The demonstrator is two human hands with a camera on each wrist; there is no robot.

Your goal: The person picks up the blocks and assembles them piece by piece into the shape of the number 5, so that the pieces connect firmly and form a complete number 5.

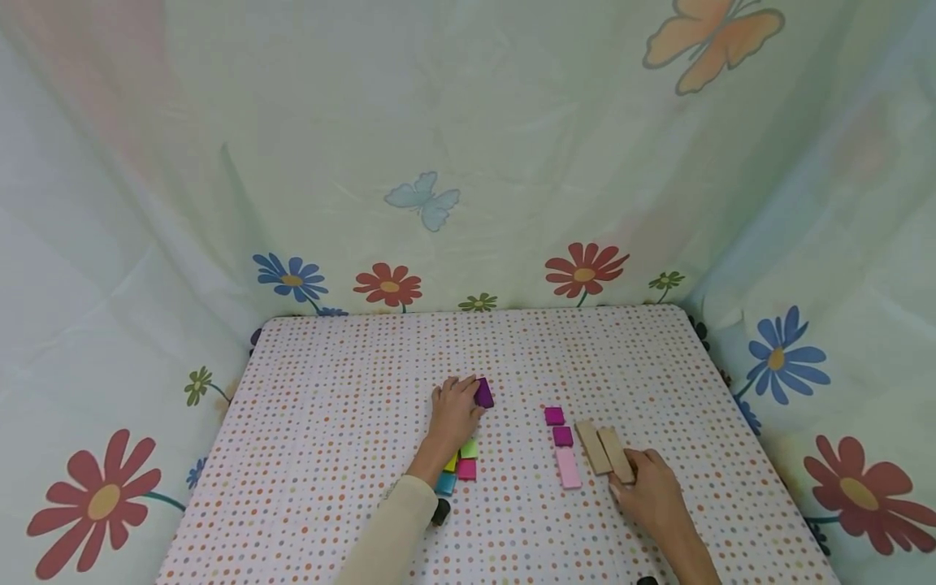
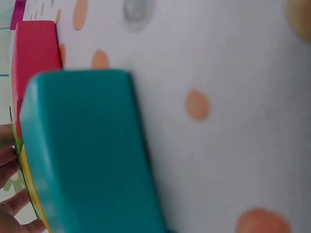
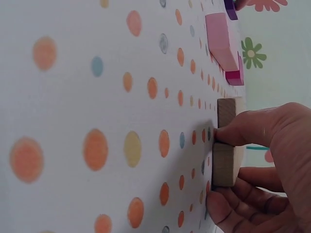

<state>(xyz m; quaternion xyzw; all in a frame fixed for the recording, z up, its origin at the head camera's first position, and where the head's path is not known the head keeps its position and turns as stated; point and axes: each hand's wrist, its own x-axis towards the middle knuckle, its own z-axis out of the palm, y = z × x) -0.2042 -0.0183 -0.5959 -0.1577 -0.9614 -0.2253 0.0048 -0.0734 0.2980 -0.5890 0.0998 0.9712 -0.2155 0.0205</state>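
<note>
Upper middle of the table in the head view, my left hand (image 1: 455, 408) holds a dark purple block (image 1: 485, 393) at its left side, between fingertips and thumb. Below that wrist lie a blue block (image 1: 446, 483), a yellow block (image 1: 451, 463), a light green block (image 1: 469, 448) and a crimson block (image 1: 466, 469), partly covered by the arm. With thumb and fingers on its two long sides, my right hand (image 1: 649, 487) pinches the nearer of two plain wooden blocks (image 1: 617, 455). The other wooden block (image 1: 593, 447) lies alongside, and the right thumb reaches between their near ends.
Left of the wooden blocks, two magenta blocks (image 1: 554, 416) and a pale pink block (image 1: 568, 469) form a column. The dotted tabletop (image 1: 351, 357) meets a flowered curtain (image 1: 483, 244) at the back and sides.
</note>
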